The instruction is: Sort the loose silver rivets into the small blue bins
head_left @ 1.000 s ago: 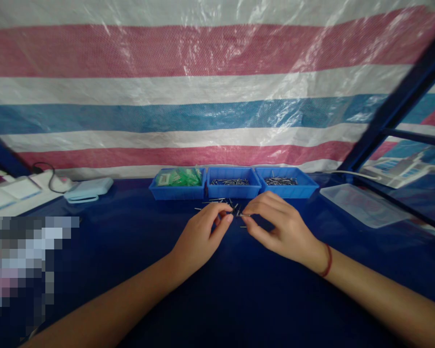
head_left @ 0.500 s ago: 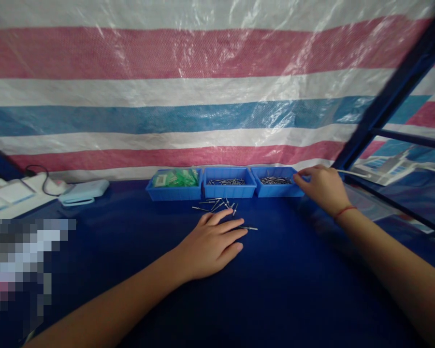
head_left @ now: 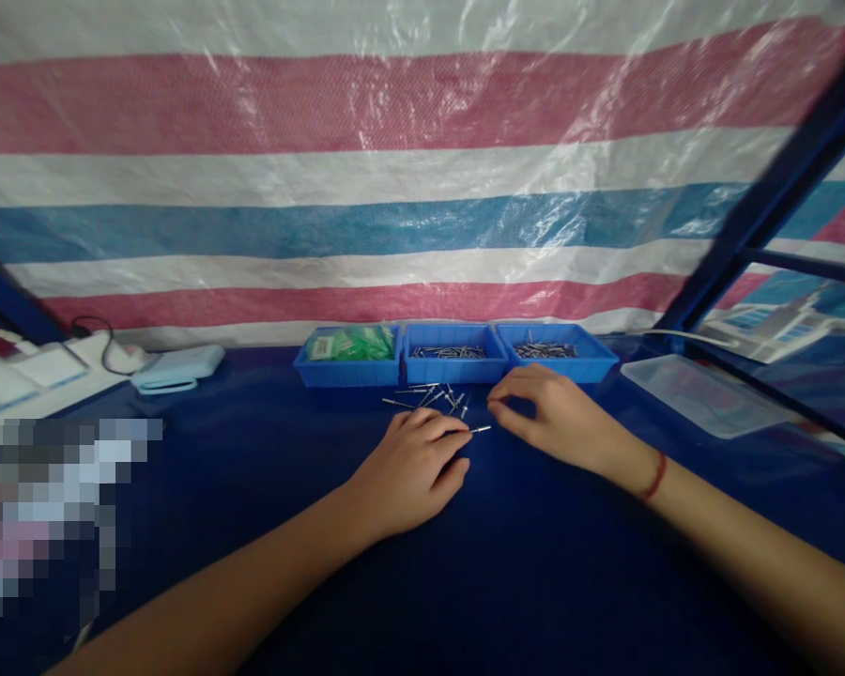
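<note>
My left hand (head_left: 419,474) rests low over the blue table, fingers drawn together on a blind rivet (head_left: 483,429) whose end pokes out past the fingertips. To its right, my right hand (head_left: 553,413) is closed in a pinch, thumb against forefinger; anything between the tips is too small to make out. A loose group of blind rivets (head_left: 433,395) lies just beyond my left fingers. Behind them stand three blue bins: the left bin (head_left: 348,376) with green plastic packets (head_left: 359,344), the middle bin (head_left: 457,372) and the right bin (head_left: 598,361) with metal rivets.
A clear plastic lid or tray (head_left: 704,399) lies at the right, beside a blue metal frame (head_left: 753,207). At the left are a light-blue case (head_left: 179,366) and a white power strip (head_left: 105,361) with plugs. A striped plastic sheet (head_left: 394,178) hangs behind the bins.
My right hand has come from the right bin's edge leftward and nearer, close to the loose rivets. My left fingers have drawn in from a spread pose around the rivet. The view has shifted slightly.
</note>
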Motion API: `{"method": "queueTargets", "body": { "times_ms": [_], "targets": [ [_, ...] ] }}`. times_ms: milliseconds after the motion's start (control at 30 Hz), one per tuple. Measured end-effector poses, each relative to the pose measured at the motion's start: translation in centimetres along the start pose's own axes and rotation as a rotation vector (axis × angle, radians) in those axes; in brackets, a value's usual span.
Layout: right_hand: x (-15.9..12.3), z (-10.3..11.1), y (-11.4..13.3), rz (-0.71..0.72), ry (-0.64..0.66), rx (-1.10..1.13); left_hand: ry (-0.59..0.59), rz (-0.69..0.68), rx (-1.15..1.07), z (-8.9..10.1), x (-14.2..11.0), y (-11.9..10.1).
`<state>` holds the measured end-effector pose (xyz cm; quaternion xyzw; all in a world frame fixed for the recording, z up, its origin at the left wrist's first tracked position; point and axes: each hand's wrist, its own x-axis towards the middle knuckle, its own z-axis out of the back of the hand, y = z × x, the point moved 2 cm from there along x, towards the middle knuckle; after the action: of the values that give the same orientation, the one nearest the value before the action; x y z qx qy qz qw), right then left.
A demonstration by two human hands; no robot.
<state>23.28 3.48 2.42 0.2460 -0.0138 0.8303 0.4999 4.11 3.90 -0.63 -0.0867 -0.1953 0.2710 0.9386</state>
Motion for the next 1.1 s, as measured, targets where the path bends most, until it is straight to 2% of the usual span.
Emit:
{"method": "queueTargets", "body": {
  "times_ms": [100,200,300,400,500,633,800,1100],
  "targets": [
    [-0.5,-1.1,1.9,0.073,0.126,-0.028,0.000,0.003,0.000,0.1,0.0,-0.1],
    [-0.8,-1.7,2.2,0.063,0.170,-0.054,-0.026,0.021,-0.008,0.1,0.0,-0.1],
    [-0.8,-1.9,2.3,0.017,0.124,0.038,-0.141,0.121,-0.041,0.1,0.0,0.5],
    [-0.7,-2.1,2.8,-0.092,0.062,0.274,-0.271,0.255,-0.143,0.3,0.0,1.2],
    [-0.8,-2.5,3.4,-0.185,0.022,0.470,-0.278,0.312,-0.281,0.5,0.2,1.6],
    [-0.9,-3.1,3.6,-0.240,0.015,0.604,-0.273,0.300,-0.375,0.8,0.3,1.5],
    [-0.9,-3.4,3.7,-0.231,0.061,0.676,-0.304,0.263,-0.400,0.9,0.2,1.4],
    [-1.1,-3.4,3.8,-0.192,0.084,0.612,-0.310,0.259,-0.417,1.1,0.3,1.1]
  ]
}}
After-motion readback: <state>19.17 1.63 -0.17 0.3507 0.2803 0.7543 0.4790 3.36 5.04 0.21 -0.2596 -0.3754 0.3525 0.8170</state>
